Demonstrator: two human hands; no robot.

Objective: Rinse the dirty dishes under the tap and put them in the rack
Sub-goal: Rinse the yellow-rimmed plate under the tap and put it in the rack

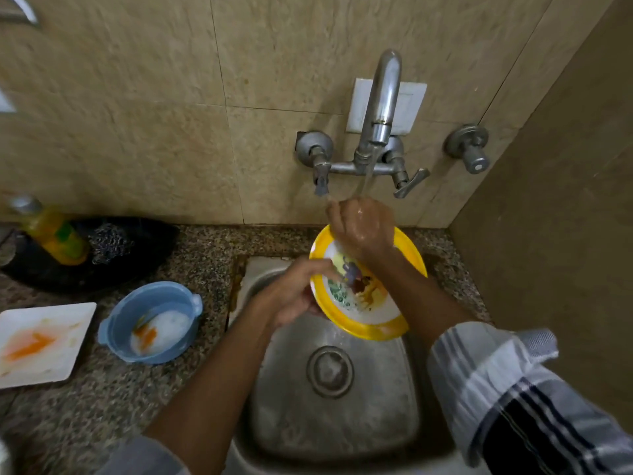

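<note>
At the far left of the frame a white square plate [42,341] smeared orange lies on the speckled granite counter [191,262], below a blurred yellow bottle [51,231] whose label cannot be read. Just right sits a blue bowl [152,320] holding foam. At centre, over the steel sink [329,399], the left hand [298,296] grips the yellow-rimmed plate [368,286] by its left edge, tilted. The right hand [363,228], fingers curled and empty, is under the tap [380,108] stream. Beige tiles [137,97] back the wall.

Home kitchen: steel sink [329,423], wall tap [380,108], granite counter [102,406].
</note>
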